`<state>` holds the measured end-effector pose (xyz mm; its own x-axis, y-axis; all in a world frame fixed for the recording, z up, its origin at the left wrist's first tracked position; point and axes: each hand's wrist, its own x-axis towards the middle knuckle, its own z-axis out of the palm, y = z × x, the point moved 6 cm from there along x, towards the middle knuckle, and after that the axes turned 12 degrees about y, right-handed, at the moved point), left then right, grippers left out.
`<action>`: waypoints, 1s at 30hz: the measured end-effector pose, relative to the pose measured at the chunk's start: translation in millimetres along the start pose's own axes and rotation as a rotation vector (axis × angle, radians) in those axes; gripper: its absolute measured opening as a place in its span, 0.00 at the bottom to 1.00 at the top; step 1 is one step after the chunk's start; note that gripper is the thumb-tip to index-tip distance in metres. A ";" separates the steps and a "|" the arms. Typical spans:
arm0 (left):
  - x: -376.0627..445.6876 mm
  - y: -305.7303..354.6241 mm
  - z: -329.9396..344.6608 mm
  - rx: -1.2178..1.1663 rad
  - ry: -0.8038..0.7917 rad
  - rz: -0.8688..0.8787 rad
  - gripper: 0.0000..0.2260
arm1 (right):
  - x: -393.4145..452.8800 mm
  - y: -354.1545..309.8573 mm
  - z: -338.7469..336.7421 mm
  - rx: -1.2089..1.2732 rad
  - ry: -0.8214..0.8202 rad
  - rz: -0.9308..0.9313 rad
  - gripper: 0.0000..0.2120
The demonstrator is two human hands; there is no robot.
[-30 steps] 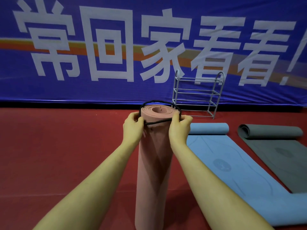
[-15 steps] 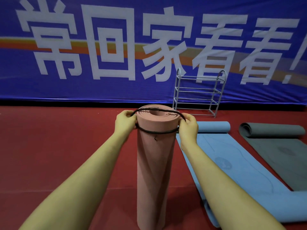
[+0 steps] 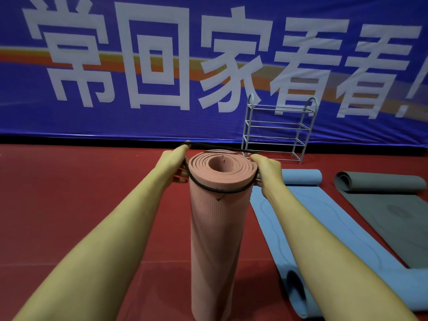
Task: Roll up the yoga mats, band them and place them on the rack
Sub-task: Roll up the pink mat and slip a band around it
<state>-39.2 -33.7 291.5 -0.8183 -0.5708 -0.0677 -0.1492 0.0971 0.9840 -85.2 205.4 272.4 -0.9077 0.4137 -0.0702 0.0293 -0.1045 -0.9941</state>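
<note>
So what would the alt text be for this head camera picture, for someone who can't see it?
Two hands, left hand and right hand, stretch a black elastic band around the top of an upright rolled pink yoga mat on a red floor. A blue mat and a grey mat lie partly unrolled; a metal rack stands behind.

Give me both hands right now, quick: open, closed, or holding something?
Left hand: closed, gripping the black band stretched around the pink mat's top.
Right hand: closed, gripping the same band on the opposite side.
</note>
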 end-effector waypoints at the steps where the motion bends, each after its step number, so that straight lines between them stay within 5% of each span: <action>1: -0.1 4.4 0.6 0.030 0.005 0.007 0.18 | 0.1 -3.3 2.6 -0.016 -0.029 -0.009 0.07; 9: 0.8 -6.7 11.1 0.036 -0.025 -0.085 0.04 | 4.2 2.1 11.9 -0.126 -0.108 0.117 0.06; 15: 9.7 -18.9 13.6 0.033 -0.055 -0.136 0.08 | 1.1 8.9 18.7 -0.226 -0.134 0.188 0.10; 20: 17.3 -16.0 10.2 0.002 0.010 -0.073 0.06 | 9.2 8.8 14.6 -0.147 -0.063 0.074 0.01; 30: 23.3 -85.1 13.6 0.100 0.008 -0.012 0.06 | 16.5 77.4 5.1 -0.297 -0.102 -0.050 0.05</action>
<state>-53.1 -44.2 204.0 -0.8116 -0.5789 -0.0781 -0.2142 0.1706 0.9618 -100.0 199.5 194.8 -0.9480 0.3172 -0.0273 0.0912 0.1882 -0.9779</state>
